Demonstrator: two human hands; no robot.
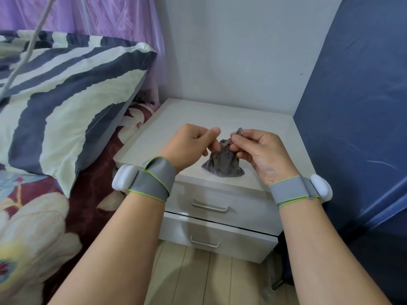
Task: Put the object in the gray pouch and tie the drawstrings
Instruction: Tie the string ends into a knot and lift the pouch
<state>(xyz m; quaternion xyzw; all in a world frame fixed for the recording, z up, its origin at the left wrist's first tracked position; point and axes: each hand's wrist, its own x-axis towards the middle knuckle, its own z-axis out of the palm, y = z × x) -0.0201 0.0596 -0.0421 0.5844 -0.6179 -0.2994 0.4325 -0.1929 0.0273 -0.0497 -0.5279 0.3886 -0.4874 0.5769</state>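
A small gray pouch (223,165) stands on the white nightstand (167,128), its mouth gathered at the top. My left hand (190,146) pinches the left side of the gathered mouth. My right hand (259,153) pinches a drawstring (239,130) whose end sticks up above my fingers. Both hands hover just above the pouch, close together. The object is not visible; whether it lies inside the pouch I cannot tell.
The nightstand has two drawers with handles (209,206). A bed with a striped pillow (66,102) and floral sheet lies to the left. A dark blue panel (356,106) stands on the right. Pale wooden floor (198,276) below.
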